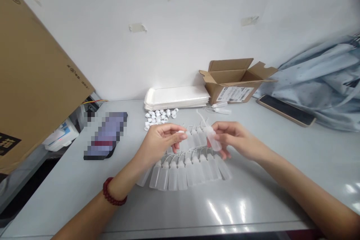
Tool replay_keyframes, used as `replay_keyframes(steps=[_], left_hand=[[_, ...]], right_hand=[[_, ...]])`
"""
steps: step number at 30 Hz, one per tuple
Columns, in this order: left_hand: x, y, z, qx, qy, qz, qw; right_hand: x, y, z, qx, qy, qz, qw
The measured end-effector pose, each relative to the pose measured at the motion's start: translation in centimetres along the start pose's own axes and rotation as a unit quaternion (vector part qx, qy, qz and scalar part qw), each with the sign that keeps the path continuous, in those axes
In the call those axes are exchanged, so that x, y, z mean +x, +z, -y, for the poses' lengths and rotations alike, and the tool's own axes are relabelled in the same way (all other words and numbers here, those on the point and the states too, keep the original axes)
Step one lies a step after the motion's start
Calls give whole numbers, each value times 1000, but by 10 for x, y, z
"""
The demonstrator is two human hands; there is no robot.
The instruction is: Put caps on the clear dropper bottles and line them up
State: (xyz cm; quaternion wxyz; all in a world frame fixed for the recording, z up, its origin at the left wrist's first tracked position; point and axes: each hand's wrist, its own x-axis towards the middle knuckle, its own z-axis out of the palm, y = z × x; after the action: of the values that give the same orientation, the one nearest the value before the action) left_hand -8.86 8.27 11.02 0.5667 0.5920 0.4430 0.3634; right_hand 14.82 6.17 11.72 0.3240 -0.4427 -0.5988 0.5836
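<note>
My right hand (237, 140) grips a small translucent squeeze bottle (213, 139) with a long thin nozzle pointing up and to the left. My left hand (161, 141) pinches a small white cap (180, 132) between thumb and fingers, a short way left of the bottle. Below both hands a row of several similar bottles (187, 170) lies side by side on the grey table (253, 195). A pile of several white caps (159, 117) sits beyond my left hand.
A stack of white trays (177, 97) lies at the back by the wall. An open cardboard box (234, 78) stands to its right. A phone (285, 109) and blue cloth (323, 78) are at far right. A pixelated dark object (105, 135) and a large cardboard sheet (30, 75) are at left.
</note>
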Motion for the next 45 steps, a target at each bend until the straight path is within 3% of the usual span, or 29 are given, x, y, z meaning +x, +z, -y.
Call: replay_keyframes(steps=[3,8,15,21,35,45], left_hand=[[-3,6,1,-4,-2,28,1000],[-8,10,-4,-2,13,83,996],[-12,10,-12,47,20,87,995],[-12,8,-9,69,9,111,991],[-12,11,-6,104,68,75,989],[-10,6,-3,93,-18,104,990]], right_hand=[[1,10,-6,54,5,46,997],[2,17,-14,105,15,71,992],[5,20,-18,124,36,88,988],[5,19,-18,145,34,66,987],[2,29,-18,200,41,35,978],[2,29,-18,185,38,38,981]])
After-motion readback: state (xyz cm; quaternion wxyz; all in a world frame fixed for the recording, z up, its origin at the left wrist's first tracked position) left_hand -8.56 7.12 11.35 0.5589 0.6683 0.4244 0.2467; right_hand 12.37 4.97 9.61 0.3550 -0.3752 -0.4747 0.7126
